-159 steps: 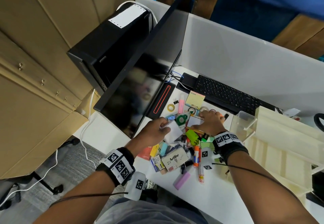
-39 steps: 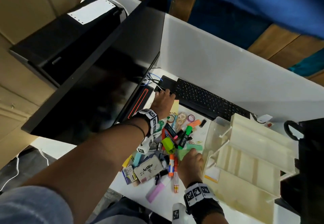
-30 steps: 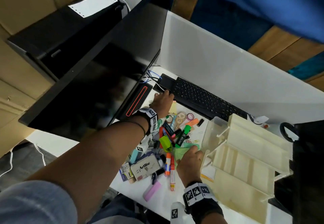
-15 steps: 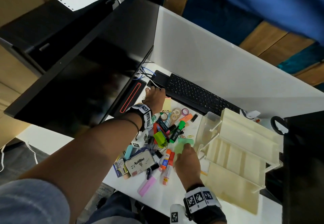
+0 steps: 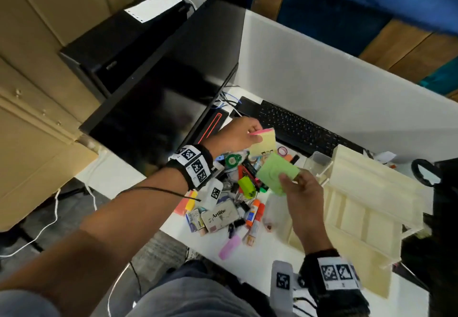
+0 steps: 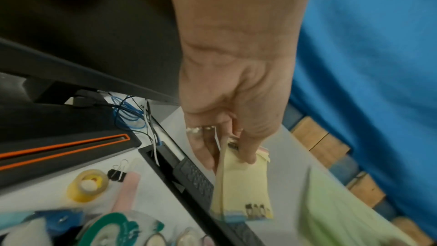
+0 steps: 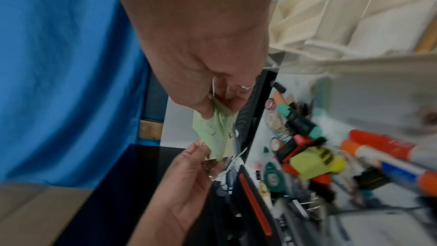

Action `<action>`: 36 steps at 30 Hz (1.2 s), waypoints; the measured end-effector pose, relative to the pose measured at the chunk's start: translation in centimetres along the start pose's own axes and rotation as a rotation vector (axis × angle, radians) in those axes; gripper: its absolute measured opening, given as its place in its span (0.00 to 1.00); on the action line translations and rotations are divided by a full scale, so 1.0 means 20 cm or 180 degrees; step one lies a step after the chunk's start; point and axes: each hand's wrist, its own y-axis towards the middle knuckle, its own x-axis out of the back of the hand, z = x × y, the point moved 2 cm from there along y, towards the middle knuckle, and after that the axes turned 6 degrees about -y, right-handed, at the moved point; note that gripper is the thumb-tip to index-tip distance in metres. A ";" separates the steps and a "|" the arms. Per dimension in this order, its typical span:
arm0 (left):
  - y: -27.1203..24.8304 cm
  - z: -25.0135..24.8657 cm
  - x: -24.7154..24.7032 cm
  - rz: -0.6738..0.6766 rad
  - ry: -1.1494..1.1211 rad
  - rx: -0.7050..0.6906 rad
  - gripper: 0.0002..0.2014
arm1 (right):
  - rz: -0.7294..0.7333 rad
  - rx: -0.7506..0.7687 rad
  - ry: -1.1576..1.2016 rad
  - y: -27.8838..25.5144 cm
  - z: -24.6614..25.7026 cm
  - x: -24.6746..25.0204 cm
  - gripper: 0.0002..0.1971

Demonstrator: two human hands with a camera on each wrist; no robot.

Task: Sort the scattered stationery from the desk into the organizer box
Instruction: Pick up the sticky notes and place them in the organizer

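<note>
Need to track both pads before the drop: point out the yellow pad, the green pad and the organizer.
yellow pad (image 5: 264,143), head view, middle of its face.
green pad (image 5: 273,173), head view, middle of its top sheet.
organizer (image 5: 366,192), head view, bare upper tier wall.

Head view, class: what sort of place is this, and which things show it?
Most likely an office desk or workstation: a monitor and keyboard stand against a white partition, with stationery heaped beside an organizer box.

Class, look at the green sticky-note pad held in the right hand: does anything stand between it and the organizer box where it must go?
Nothing visible does. The right hand holds the green sticky-note pad lifted above the stationery pile, and the organizer box stands open just beside it.
</note>
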 end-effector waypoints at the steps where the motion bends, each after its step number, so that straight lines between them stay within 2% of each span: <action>1: -0.05 -0.05 0.00 0.0146 -0.0281 0.0048 0.05 | 0.0063 -0.0058 0.0329 0.02 0.04 0.00 0.07; 3: -0.16 -0.12 -0.01 0.0438 -0.0893 0.0174 0.05 | 0.0164 -0.0044 0.0521 0.07 0.10 -0.01 0.15; 8: -0.40 -0.20 0.01 0.0510 -0.1730 0.0522 0.14 | -0.0166 0.0379 -0.0011 0.09 0.13 0.00 0.14; 11: -0.53 -0.22 -0.03 0.0549 -0.1409 0.0470 0.14 | -0.0233 0.0696 -0.0359 0.03 0.10 -0.02 0.09; 13: -0.60 -0.20 -0.06 0.0402 -0.1046 0.0414 0.16 | -0.0139 0.0881 -0.0669 0.00 0.07 -0.04 0.11; 14: -0.64 -0.19 -0.07 0.0326 -0.0930 0.0407 0.16 | -0.0016 0.0956 -0.0833 -0.01 0.06 -0.04 0.15; 16: -0.71 -0.16 -0.09 0.0344 -0.0890 0.0435 0.17 | 0.0699 0.0844 -0.0851 0.00 0.01 -0.06 0.24; 17: -0.75 -0.15 -0.11 0.0420 -0.0940 0.0494 0.16 | 0.1145 0.0698 -0.0779 0.00 -0.03 -0.07 0.25; 19: -0.82 -0.11 -0.16 0.0492 -0.0882 0.0595 0.15 | 0.1822 0.0566 -0.0795 -0.03 -0.09 -0.08 0.19; 22: -0.91 -0.03 -0.24 0.0143 -0.0535 0.0573 0.17 | 0.2129 0.0434 -0.0698 -0.09 -0.16 -0.09 0.13; 24: -0.96 0.05 -0.23 -0.0191 -0.0367 0.0529 0.11 | 0.2138 0.0118 -0.0390 -0.13 -0.21 -0.07 0.07; 25: -0.98 0.12 -0.22 -0.0411 -0.0212 0.0557 0.08 | 0.2076 -0.0032 -0.0316 -0.14 -0.24 -0.06 0.07; 26: -1.00 0.21 -0.19 -0.0655 -0.0038 0.0705 0.08 | 0.2004 -0.0167 -0.0286 -0.15 -0.29 -0.04 0.08; 28: -1.05 0.38 -0.14 -0.1070 0.0379 0.1339 0.10 | 0.1860 -0.0353 -0.0123 -0.14 -0.36 0.01 0.10; 31: -1.09 0.57 -0.11 -0.1250 0.0992 0.2413 0.32 | 0.1782 -0.0515 -0.0038 -0.13 -0.40 0.06 0.11; 33: -1.08 0.63 -0.12 -0.1293 0.1237 0.2693 0.42 | 0.1755 -0.0545 0.0061 -0.12 -0.39 0.09 0.13; 36: -1.05 0.69 -0.11 -0.1292 0.1459 0.2713 0.47 | 0.1805 -0.0440 0.0040 -0.13 -0.38 0.15 0.10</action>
